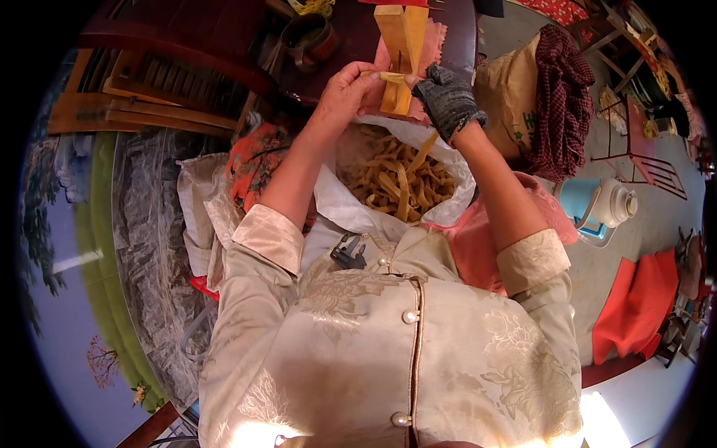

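Observation:
A thin pale tan strip [390,77] stretches between my two hands, across the front of an upright wooden stand [393,28] with a slot in it. My left hand [342,95], bare, pinches the strip's left end. My right hand [449,101] wears a grey knitted glove with the thumb tip uncovered, and its thumb and fingers close at the strip's right end. Just below the hands, an opened white sack [340,196] holds a heap of curled tan strips [407,179]. What the strips are made of, I cannot tell.
The stand rests on a pink cloth [433,46] over a dark red table [343,71], with a dark mug [308,42] to its left. At right are a brown paper sack [509,93], a checked cloth [564,104] and a blue-and-white thermos [597,203]. Wooden slatted furniture [157,93] stands left.

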A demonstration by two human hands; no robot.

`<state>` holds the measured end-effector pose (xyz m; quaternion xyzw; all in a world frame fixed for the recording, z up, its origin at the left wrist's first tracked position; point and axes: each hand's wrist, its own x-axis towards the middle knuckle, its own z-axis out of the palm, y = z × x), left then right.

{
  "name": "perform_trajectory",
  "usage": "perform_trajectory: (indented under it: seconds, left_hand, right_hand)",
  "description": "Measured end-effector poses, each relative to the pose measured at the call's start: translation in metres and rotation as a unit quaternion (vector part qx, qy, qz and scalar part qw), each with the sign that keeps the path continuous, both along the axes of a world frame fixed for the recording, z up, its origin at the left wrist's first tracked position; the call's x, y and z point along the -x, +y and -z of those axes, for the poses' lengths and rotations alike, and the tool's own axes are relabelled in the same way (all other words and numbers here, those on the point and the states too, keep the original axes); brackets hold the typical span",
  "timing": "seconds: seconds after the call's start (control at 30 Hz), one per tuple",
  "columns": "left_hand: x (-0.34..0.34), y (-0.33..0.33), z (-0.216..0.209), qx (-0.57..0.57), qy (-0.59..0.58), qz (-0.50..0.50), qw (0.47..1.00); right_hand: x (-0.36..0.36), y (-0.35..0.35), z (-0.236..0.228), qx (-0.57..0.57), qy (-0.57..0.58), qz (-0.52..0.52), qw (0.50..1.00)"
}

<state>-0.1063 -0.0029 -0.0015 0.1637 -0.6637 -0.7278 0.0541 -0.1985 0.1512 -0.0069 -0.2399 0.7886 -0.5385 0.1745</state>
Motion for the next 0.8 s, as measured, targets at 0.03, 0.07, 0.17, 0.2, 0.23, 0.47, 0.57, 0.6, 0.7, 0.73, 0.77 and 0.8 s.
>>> perform_trajectory:
  seconds: [0.03, 0.07, 0.17, 0.2, 0.23, 0.47, 0.57, 0.6, 0.7, 0.73, 0.77, 0.8]
  left_hand:
    - [0.002, 0.001, -0.002, 0.012, -0.005, -0.004, 1.0]
    - [0.006, 0.001, 0.0, 0.033, -0.031, -0.008, 0.999]
    - [0.015, -0.005, 0.016, 0.143, -0.078, -0.011, 0.987]
    - [0.015, -0.007, 0.025, 0.211, -0.073, -0.003, 0.975]
    - [0.014, -0.007, 0.031, 0.279, -0.069, 0.007, 0.958]
    - [-0.052, 0.041, 0.028, 0.453, 0.051, -0.003, 0.89]
    - [-0.07, 0.08, 0.05, 0.346, 0.029, 0.132, 0.928]
    - [-0.075, 0.093, 0.063, 0.344, 0.018, 0.133, 0.929]
    - [-0.093, 0.086, 0.113, 0.207, -0.233, 0.283, 0.907]
    - [-0.098, 0.086, 0.117, 0.215, -0.227, 0.272, 0.91]
    - [-0.106, 0.084, 0.118, 0.224, -0.221, 0.263, 0.912]
    - [-0.105, 0.083, 0.118, 0.231, -0.21, 0.264, 0.912]
  right_hand:
    - [0.004, -0.002, 0.003, -0.005, -0.008, -0.002, 1.0]
    - [0.008, -0.005, 0.007, -0.01, -0.016, -0.005, 1.0]
    - [0.02, -0.01, 0.029, -0.133, 0.117, -0.041, 0.983]
    - [0.026, -0.01, 0.046, -0.17, 0.156, -0.061, 0.971]
    - [0.028, -0.01, 0.053, -0.207, 0.193, -0.079, 0.956]
    - [-0.02, 0.018, -0.004, 0.03, -0.073, -0.048, 0.996]
    - [-0.025, 0.028, 0.0, 0.251, -0.274, -0.154, 0.915]
    - [-0.023, 0.031, 0.004, 0.339, -0.357, -0.184, 0.851]
    - [-0.007, 0.05, -0.03, 0.509, -0.44, -0.152, 0.725]
    - [0.017, 0.059, -0.028, 0.573, -0.426, -0.178, 0.677]
    - [0.045, 0.069, -0.023, 0.634, -0.41, -0.2, 0.625]
    - [0.064, 0.086, -0.023, 0.642, -0.368, -0.178, 0.649]
